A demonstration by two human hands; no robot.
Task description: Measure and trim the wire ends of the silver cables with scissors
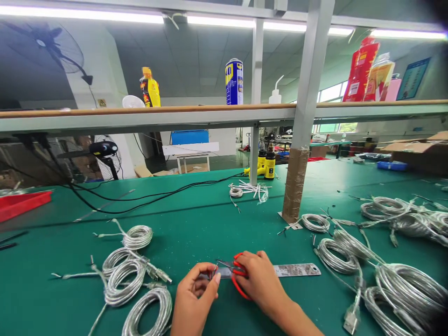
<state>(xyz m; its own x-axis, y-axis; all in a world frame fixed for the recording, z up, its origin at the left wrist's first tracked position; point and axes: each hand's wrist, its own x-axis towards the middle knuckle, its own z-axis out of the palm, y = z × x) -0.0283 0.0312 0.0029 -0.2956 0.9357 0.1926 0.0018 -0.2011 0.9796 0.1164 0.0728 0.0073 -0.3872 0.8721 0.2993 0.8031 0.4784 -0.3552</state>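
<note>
My right hand (259,280) is closed round red-handled scissors (237,275), whose blades point left over a flat metal ruler (297,269) lying on the green bench (196,233). My left hand (194,291) is pinched on a thin wire end (214,270) right at the scissor tips. Both hands sit at the near edge of the bench, almost touching. Several coiled silver cables (129,275) lie just left of my left hand.
More silver cable coils (402,284) pile up at the right. A taped metal post (296,186) rises from the bench behind the ruler. Black cords (140,198), a red tray (21,205) and a yellow tool (268,165) lie farther back. An overhead shelf (210,114) carries spray cans.
</note>
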